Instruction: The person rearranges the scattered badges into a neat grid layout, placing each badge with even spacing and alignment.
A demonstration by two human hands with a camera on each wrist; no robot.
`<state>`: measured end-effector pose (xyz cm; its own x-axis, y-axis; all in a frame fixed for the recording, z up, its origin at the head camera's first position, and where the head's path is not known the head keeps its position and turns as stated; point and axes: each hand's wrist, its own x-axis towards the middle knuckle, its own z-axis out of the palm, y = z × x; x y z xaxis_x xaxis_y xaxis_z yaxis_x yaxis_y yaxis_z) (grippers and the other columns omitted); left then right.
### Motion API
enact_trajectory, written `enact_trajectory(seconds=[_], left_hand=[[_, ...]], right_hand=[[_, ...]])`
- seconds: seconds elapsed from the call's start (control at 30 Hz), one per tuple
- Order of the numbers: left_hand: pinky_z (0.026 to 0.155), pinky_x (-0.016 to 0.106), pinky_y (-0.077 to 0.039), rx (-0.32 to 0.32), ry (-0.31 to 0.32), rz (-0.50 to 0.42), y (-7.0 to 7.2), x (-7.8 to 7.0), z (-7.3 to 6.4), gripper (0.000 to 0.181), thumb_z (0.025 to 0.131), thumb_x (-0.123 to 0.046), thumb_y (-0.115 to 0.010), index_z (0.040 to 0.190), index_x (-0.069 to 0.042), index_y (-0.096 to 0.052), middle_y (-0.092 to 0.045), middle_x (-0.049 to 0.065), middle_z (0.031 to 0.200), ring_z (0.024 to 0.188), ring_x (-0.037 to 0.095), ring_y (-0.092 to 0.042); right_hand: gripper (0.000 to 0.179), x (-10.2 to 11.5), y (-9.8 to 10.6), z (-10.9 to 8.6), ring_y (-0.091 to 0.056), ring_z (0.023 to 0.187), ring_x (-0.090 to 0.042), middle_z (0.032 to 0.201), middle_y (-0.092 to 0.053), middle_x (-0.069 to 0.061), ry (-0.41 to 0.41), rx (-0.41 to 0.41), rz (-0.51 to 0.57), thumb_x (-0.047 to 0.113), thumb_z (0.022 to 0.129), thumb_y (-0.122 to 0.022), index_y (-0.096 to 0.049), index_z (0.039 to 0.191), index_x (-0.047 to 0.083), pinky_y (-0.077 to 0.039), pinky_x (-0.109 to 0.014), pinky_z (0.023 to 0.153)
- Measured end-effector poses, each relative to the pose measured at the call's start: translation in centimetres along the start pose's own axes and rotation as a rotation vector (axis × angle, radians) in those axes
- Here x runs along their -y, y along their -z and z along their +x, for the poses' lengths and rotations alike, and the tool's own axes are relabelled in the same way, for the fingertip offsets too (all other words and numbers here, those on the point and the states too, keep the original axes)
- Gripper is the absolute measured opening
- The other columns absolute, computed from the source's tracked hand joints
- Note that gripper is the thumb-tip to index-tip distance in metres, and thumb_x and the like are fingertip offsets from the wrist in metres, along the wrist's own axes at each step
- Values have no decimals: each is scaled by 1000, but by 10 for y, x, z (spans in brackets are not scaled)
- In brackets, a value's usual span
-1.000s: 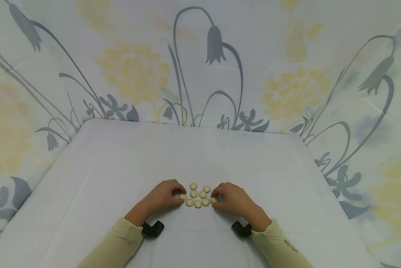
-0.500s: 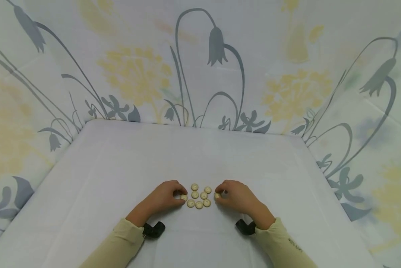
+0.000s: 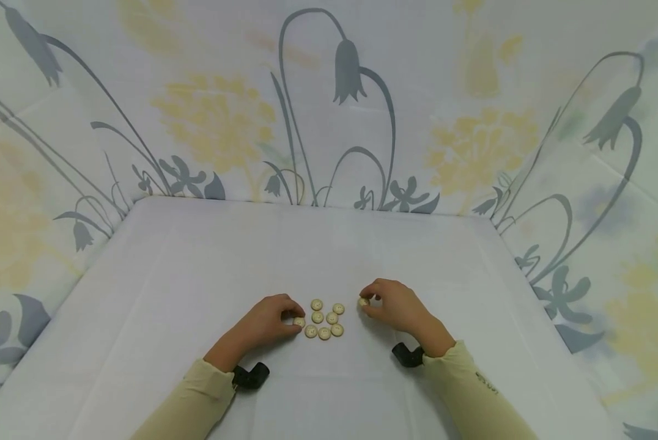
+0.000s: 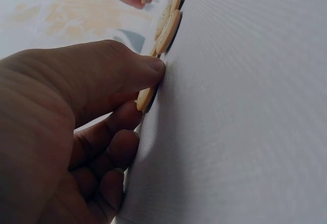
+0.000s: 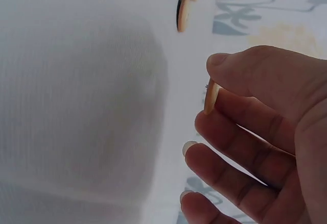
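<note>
Several round, pale wooden buttons (image 3: 325, 333) lie close together on the white table, between my two hands in the head view. My left hand (image 3: 271, 321) pinches the leftmost button (image 4: 145, 99) between thumb and index finger, at the table surface. On the other side, my right hand (image 3: 400, 308) holds another button (image 5: 210, 97) between thumb and fingers. In the right wrist view that button is raised off the cloth, apart from the group, and its other fingers are loosely bent. Part of each held button is hidden by the fingertips.
A white cloth (image 3: 241, 244) covers the table. Behind and at both sides rises a fabric backdrop (image 3: 439, 104) with grey and yellow flowers. Black wrist-worn devices (image 3: 251, 376) sit on both wrists, below pale yellow-green sleeves (image 3: 186, 403).
My right hand has taken its button from the right end of the bottom row and moved it right and farther back. My left hand stays at the leftmost button.
</note>
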<state>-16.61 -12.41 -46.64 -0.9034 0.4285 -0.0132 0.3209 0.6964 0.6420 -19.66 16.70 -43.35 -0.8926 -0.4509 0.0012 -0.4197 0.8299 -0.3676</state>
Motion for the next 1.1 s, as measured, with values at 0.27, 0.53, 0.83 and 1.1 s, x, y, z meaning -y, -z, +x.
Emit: enact_trajectory(seconds=[0.27, 0.53, 0.83, 1.1], left_hand=[[78, 30, -48, 2, -2, -6, 3, 0, 0, 18, 83, -20, -76, 100, -15, -72, -64, -7, 93, 86, 7, -54], [78, 29, -48, 1, -3, -1, 1, 2, 1, 18, 83, -21, -76, 100, -16, -72, -64, -8, 93, 85, 7, -55], [80, 30, -48, 5, -6, -9, 0, 3, 1, 18, 84, -21, -76, 101, -16, -72, -63, -8, 94, 87, 7, -55], [80, 29, -48, -3, -21, -4, -1, 3, 1, 18, 83, -21, -76, 100, -15, -72, -64, -8, 94, 87, 7, -55]], right_hand=[[23, -14, 6, 8, -62, 91, -15, 101, -69, 6, -27, -25, -15, 27, 87, -71, -72, 107, 16, -50, -33, 75], [26, -26, 9, 14, -62, 92, -18, 104, -69, 1, -61, -49, -47, 28, 87, -70, -72, 110, 14, -51, -36, 75], [25, -37, 13, 20, -63, 92, -22, 103, -69, -2, -85, -68, -87, 25, 87, -70, -72, 109, 13, -52, -39, 76], [27, -47, 17, 25, -63, 95, -25, 107, -68, -6, -125, -43, -83, 25, 89, -67, -71, 112, 11, -51, -42, 79]])
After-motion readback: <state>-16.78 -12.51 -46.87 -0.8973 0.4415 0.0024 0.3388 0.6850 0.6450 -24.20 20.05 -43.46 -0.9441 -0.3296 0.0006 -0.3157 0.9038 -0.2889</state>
